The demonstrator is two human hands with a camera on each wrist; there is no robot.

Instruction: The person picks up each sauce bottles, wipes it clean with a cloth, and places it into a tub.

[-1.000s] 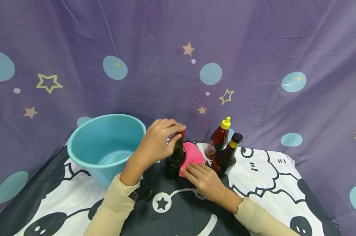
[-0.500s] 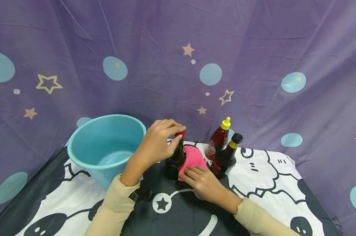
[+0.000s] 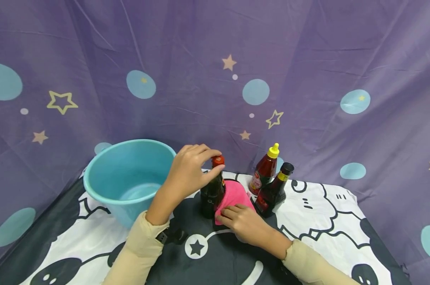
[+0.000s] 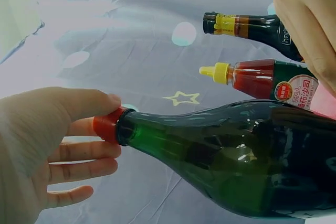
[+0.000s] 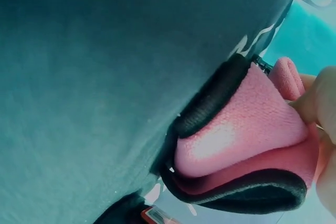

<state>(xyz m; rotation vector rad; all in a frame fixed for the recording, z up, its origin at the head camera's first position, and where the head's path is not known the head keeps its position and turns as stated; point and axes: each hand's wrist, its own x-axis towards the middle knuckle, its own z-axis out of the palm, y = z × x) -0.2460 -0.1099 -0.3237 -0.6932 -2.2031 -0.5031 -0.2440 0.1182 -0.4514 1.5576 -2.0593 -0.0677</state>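
**Dark bottle steadied at its cap, pink cloth against its side**

The dark green glass bottle (image 3: 213, 194) stands upright on the patterned tablecloth (image 3: 328, 221), its long axis vertical and its red cap (image 3: 218, 160) pointing straight up. It stands near the middle of the table, just right of the blue basin (image 3: 129, 176).

The left hand (image 3: 190, 172) reaches over from the basin side and pinches the red cap between thumb and fingertips; the left wrist view shows the thumb (image 4: 79, 103) lying over the top of the cap (image 4: 106, 125) and the other fingers curled loosely beneath it, so the hand is closed lightly on the cap rather than wrapped round the neck.

The right hand (image 3: 245, 221) lies low on the table at the bottle's right side, its fingers bent over a pink cloth (image 3: 232, 194) with a black edge, holding it bunched against the lower body of the bottle. The right wrist view shows the cloth (image 5: 247, 129) folded over on itself, with fingertips gripping the fold at the frame's right edge.

Just behind and to the right of the cloth stand two more bottles, upright and close together: a red sauce bottle with a yellow nozzle (image 3: 266, 171) and a dark sauce bottle with a black cap (image 3: 274, 190). A purple backdrop with stars and blue dots (image 3: 215, 71) hangs behind the table.
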